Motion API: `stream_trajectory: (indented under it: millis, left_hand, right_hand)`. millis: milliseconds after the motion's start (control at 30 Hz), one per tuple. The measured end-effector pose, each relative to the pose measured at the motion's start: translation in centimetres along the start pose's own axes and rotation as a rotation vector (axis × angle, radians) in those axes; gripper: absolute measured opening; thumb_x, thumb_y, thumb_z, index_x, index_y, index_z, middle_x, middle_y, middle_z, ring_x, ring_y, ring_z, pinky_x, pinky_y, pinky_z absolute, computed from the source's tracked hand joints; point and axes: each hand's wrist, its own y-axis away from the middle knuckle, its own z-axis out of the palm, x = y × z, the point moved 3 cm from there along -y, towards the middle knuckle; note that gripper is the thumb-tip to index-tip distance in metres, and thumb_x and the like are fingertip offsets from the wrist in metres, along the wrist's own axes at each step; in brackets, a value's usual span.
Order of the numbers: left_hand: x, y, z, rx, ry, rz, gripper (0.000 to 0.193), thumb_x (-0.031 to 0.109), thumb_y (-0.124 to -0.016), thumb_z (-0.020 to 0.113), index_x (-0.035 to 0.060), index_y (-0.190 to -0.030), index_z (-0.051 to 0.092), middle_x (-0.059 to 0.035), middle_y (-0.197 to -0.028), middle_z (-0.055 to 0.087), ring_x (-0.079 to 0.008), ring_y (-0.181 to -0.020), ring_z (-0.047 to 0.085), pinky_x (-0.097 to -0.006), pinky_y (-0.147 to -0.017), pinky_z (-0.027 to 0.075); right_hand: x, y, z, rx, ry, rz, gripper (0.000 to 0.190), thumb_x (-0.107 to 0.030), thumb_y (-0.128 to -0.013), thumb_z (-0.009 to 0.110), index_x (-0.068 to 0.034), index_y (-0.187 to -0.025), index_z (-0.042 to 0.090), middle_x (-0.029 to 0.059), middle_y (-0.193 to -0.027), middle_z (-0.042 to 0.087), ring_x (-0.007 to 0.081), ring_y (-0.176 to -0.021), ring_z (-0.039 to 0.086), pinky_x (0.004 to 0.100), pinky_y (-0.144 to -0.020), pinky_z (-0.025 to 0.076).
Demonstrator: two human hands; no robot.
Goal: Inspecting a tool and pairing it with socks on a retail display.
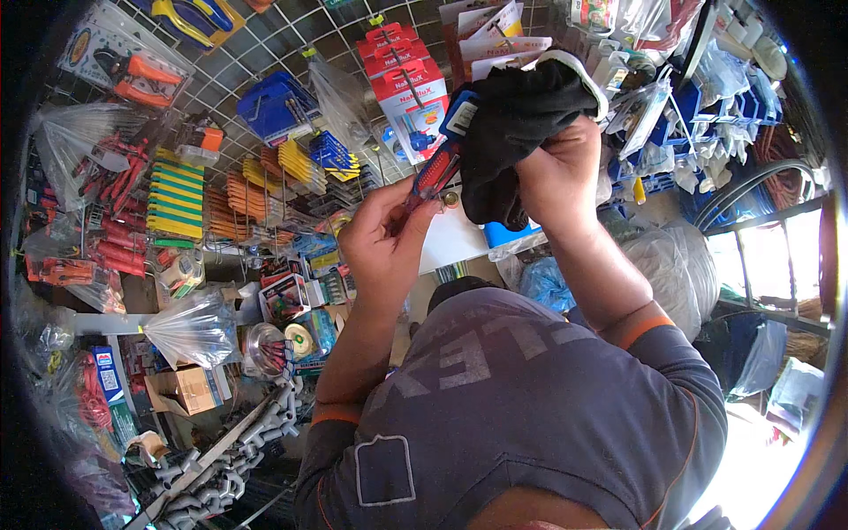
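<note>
My left hand [384, 235] pinches the lower end of a red-and-blue hand tool [434, 173] between thumb and fingers. The tool tilts up to the right, and a white label with print shows on its blue upper part. Its exact kind is unclear. In my right hand [562, 175] is a bunched black cloth [523, 119] with a white edge. The cloth lies against the tool's upper right side and hides part of it. Behind both hands, red-and-white carded packs [411, 99] hang on hooks.
A white wire grid [265, 46] backs the display. On the left hang yellow-and-green striped packs [175, 199], orange-handled pruning shears [142, 79] and a blue case [275, 106]. A white surface [447, 238] lies below my hands. Grey pipe fittings [225, 477] line a rail at lower left.
</note>
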Motion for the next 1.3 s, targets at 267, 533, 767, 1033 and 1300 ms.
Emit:
stream_trajectory:
  millis: [267, 533, 767, 1033, 1300]
  left_hand:
    - [0.8, -0.7, -0.1, -0.023, 0.119, -0.114, 0.032, -0.008, -0.083, 0.070, -0.0097, -0.113, 0.060, -0.0149, -0.098, 0.071, -0.0143, -0.084, 0.068, -0.0260, -0.073, 0.055]
    - [0.0, -1.2, -0.2, -0.054, 0.138, -0.222, 0.036, -0.006, -0.082, 0.073, -0.0045, -0.115, 0.060, -0.0109, -0.095, 0.068, -0.0075, -0.070, 0.062, -0.0205, -0.061, 0.051]
    - [-0.5, -0.3, 0.8, -0.115, 0.186, -0.118, 0.030, -0.004, -0.086, 0.068, -0.0045, -0.115, 0.059, -0.0103, -0.100, 0.066, -0.0102, -0.076, 0.065, -0.0216, -0.065, 0.052]
    - [-2.2, 1.6, -1.1, -0.021, 0.104, -0.258, 0.015, 0.003, -0.087, 0.066, -0.0043, -0.100, 0.067, -0.0128, -0.083, 0.068, -0.0157, -0.076, 0.066, -0.0281, -0.068, 0.052]
    - [-3.6, 6.0, -5.8, -0.060, -0.282, -0.107, 0.013, 0.013, -0.085, 0.067, 0.0012, -0.088, 0.065, -0.0173, -0.080, 0.061, -0.0294, -0.076, 0.064, -0.0380, -0.064, 0.050]
  right_hand:
    - [0.7, -0.1, -0.4, -0.046, 0.037, 0.040, 0.015, 0.001, -0.085, 0.065, 0.004, -0.099, 0.068, 0.0051, -0.089, 0.071, 0.0104, -0.080, 0.064, 0.0270, -0.071, 0.052]
    - [4.1, 1.5, 0.2, 0.136, -0.474, 0.253, 0.027, -0.001, -0.084, 0.065, -0.003, -0.110, 0.058, 0.0078, -0.100, 0.066, 0.0177, -0.090, 0.065, 0.0317, -0.080, 0.054]
    - [5.9, 3.5, 2.0, -0.131, -0.216, 0.194, 0.020, -0.006, -0.090, 0.059, -0.004, -0.109, 0.055, 0.0061, -0.103, 0.063, 0.0162, -0.093, 0.062, 0.0314, -0.081, 0.052]
    - [9.2, 5.2, 4.8, 0.108, -0.351, 0.307, 0.031, -0.009, -0.091, 0.060, -0.004, -0.121, 0.054, 0.0079, -0.109, 0.063, 0.0189, -0.096, 0.063, 0.0336, -0.083, 0.053]
    - [11.8, 6.1, 7.2, -0.231, -0.289, 0.331, 0.029, -0.010, -0.091, 0.060, 0.000, -0.118, 0.054, 0.0096, -0.108, 0.063, 0.0219, -0.093, 0.062, 0.0357, -0.082, 0.053]
